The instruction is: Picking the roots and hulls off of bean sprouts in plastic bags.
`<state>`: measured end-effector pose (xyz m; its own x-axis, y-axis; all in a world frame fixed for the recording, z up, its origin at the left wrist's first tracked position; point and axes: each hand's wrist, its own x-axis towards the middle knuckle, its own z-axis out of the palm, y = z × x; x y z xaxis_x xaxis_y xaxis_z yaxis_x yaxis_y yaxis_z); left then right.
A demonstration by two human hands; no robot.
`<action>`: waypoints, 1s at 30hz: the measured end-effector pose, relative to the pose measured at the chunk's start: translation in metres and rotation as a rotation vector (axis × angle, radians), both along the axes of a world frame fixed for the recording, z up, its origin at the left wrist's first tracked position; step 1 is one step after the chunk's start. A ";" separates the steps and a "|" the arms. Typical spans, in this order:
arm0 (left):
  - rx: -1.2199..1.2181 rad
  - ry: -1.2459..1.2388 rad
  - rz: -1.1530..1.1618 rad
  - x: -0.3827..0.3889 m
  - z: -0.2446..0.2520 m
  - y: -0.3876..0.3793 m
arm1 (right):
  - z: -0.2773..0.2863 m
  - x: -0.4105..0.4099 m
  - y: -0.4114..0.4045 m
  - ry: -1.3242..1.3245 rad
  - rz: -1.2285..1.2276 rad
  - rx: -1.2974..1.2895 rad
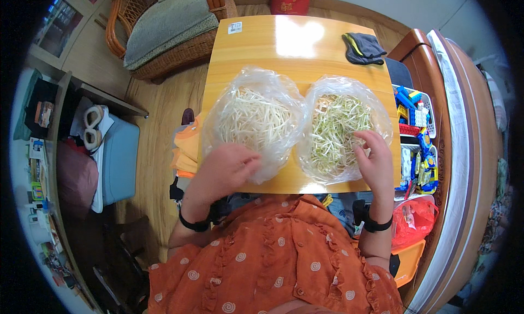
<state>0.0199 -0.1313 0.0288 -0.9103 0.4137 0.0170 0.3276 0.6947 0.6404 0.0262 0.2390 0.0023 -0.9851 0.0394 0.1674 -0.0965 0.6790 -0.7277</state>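
Two clear plastic bags lie spread open side by side on a wooden table (254,47). White bean sprouts (258,117) fill the left bag (215,111). In the right bag (378,95) is a heap of sprouts with greenish parts (339,129). My left hand (229,166), blurred, is over the near edge of the left bag with its fingers bent together; whether they pinch anything cannot be made out. Over the right side of the greenish heap is my right hand (373,158), thumb and forefinger apart, nothing visible between them.
A folded dark grey cloth (364,47) lies at the table's far right corner. Right of the table stand white baskets of toy bricks (415,113) and small packets (417,166). A cushioned wicker chair (172,39) is beyond the left, and orange clothing (186,146) hangs beside the left edge.
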 end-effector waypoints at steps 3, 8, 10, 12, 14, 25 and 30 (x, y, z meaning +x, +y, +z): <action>0.095 -0.093 -0.203 0.005 -0.009 0.016 | -0.006 -0.002 -0.007 0.055 0.082 0.153; 0.089 0.010 -0.165 -0.004 -0.007 0.028 | 0.003 0.003 -0.009 -0.141 0.146 0.216; 0.160 0.018 -0.122 -0.003 0.010 0.036 | 0.001 0.000 -0.005 -0.138 0.045 0.217; 0.215 0.072 -0.078 -0.004 0.024 0.048 | -0.026 -0.010 0.000 0.140 -0.117 0.300; 0.266 0.055 -0.147 -0.002 0.025 0.064 | -0.031 -0.016 -0.004 0.111 -0.097 0.371; 0.259 0.037 -0.373 -0.011 0.003 0.113 | -0.028 -0.036 0.033 0.011 -0.110 0.237; 0.233 0.031 -0.379 -0.017 -0.005 0.124 | -0.024 -0.058 0.034 -0.276 -0.191 0.421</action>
